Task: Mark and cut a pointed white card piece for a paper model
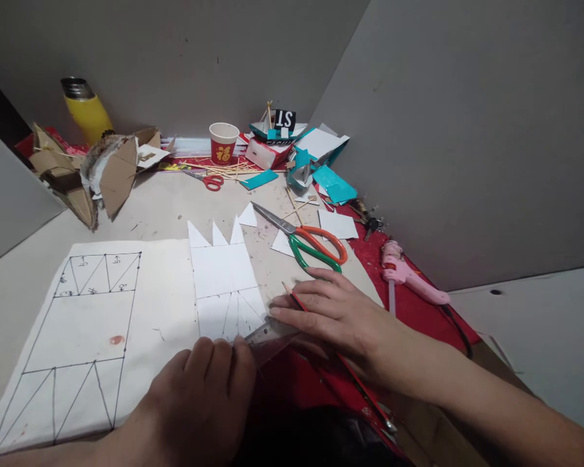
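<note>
My left hand point(204, 383) is closed, its fingers curled at the near edge of a white paper piece point(221, 269) with pointed cuts along its far end and drawn lines. A flat grey strip point(265, 332) spans from my left fingers to my right hand; its kind is partly hidden. My right hand point(331, 311) lies over the strip's right end, with a red-and-black pencil point(357, 383) tucked among its fingers, tip pointing away. Just beyond the right fingertips lie scissors point(299, 237) with orange and green handles, blades slightly apart. A larger drawn sheet point(87, 331) lies left.
At the right is a pink glue gun point(411, 275) with a cord. Along the back stand a red-and-white paper cup point(224, 144), a yellow bottle point(87, 113), cut cardboard point(119, 175), small red-handled scissors point(213, 182) and teal scraps point(335, 185). Grey panels enclose the table.
</note>
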`<state>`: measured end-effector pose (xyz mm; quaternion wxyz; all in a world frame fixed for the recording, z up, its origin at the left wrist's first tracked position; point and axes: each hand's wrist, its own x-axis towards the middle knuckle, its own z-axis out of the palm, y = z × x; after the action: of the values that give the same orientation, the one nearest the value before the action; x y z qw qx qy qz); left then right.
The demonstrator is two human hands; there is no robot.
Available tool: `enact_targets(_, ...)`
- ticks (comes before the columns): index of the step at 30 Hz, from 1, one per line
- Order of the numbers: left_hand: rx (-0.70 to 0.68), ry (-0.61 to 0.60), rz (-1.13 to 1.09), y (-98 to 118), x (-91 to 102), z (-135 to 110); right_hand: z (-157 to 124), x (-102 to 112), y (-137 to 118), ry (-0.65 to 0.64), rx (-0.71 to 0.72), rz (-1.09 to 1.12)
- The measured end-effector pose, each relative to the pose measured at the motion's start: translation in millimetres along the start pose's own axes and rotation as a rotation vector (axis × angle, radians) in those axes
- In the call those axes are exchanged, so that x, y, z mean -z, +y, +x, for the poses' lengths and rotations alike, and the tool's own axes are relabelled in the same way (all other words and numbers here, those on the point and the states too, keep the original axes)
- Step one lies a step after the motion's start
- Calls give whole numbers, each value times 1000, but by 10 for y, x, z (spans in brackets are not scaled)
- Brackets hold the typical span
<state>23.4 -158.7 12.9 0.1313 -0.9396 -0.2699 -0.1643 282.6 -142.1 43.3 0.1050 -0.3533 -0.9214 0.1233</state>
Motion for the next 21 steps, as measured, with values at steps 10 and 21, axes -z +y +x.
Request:
enact_targets(10,-113,95,41,37,17,-86,236,176,285,-72,43,-61)
enact_targets(21,-245,110,-55,66,9,-130,537,187,547,-202,168,-18)
